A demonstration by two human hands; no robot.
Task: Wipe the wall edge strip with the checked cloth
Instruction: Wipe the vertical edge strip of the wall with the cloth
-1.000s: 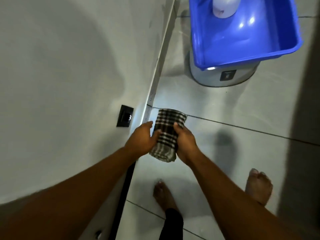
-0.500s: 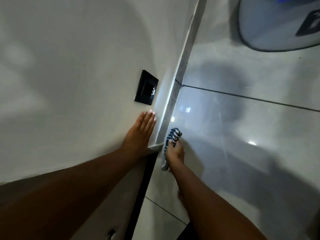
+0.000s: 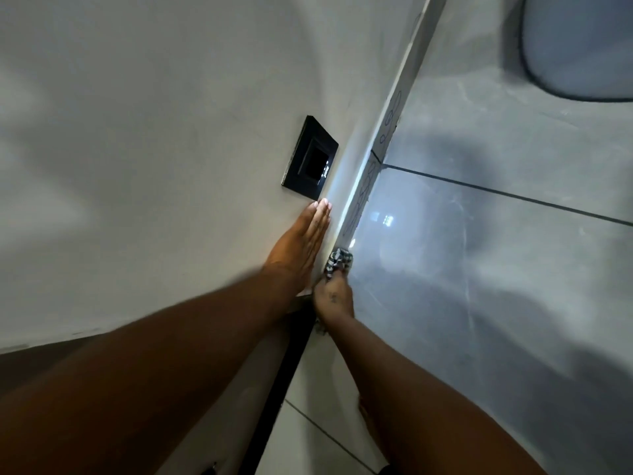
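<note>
The wall edge strip [image 3: 390, 108] is a pale skirting that runs diagonally from the top right down to the middle, between the grey wall and the tiled floor. My right hand [image 3: 334, 298] grips the bunched checked cloth [image 3: 339, 262] and presses it against the strip's lower end. Only the cloth's front end shows beyond my fingers. My left hand [image 3: 298, 250] lies flat on the wall beside the strip, fingers straight and together, holding nothing.
A black socket plate [image 3: 310, 156] is set in the wall just above my left fingertips. A round grey base [image 3: 582, 46] stands on the floor at the top right. A dark strip [image 3: 281, 385] continues below my hands along the wall.
One second ago both hands held the cloth above the floor. Since then my left hand let go and went flat on the wall, and my right hand brought the cloth down to the strip.
</note>
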